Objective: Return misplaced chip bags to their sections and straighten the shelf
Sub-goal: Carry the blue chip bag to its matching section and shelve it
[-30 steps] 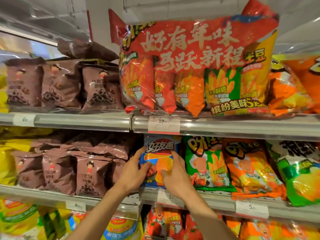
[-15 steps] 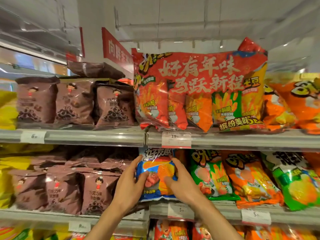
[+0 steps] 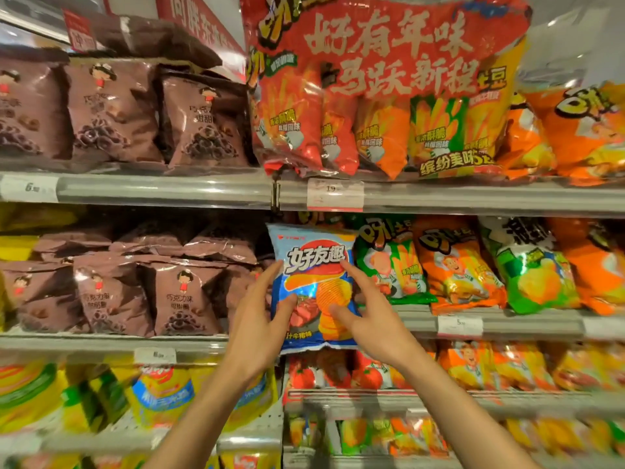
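Note:
A blue chip bag (image 3: 313, 265) with a ridged-chip picture stands upright at the left end of the middle shelf (image 3: 507, 324), in front of the green and orange fry-snack bags. My left hand (image 3: 258, 328) grips its left edge, thumb on the front. My right hand (image 3: 367, 316) presses on its right side with fingers spread over the front. The bag's lower edge hangs in front of the shelf rail. Brown chocolate-ring bags (image 3: 182, 296) sit directly to its left.
A big red multipack (image 3: 382, 89) fills the top shelf above, with brown bags (image 3: 203, 126) to its left and orange bags (image 3: 581, 130) to its right. Green (image 3: 389, 265) and orange (image 3: 453, 269) bags stand right of the blue one. Yellow bags (image 3: 159, 397) lie below.
The blue bag has come forward and slightly down out of the shelf, so its whole front now shows. Both hands stayed on it, and the view has moved closer.

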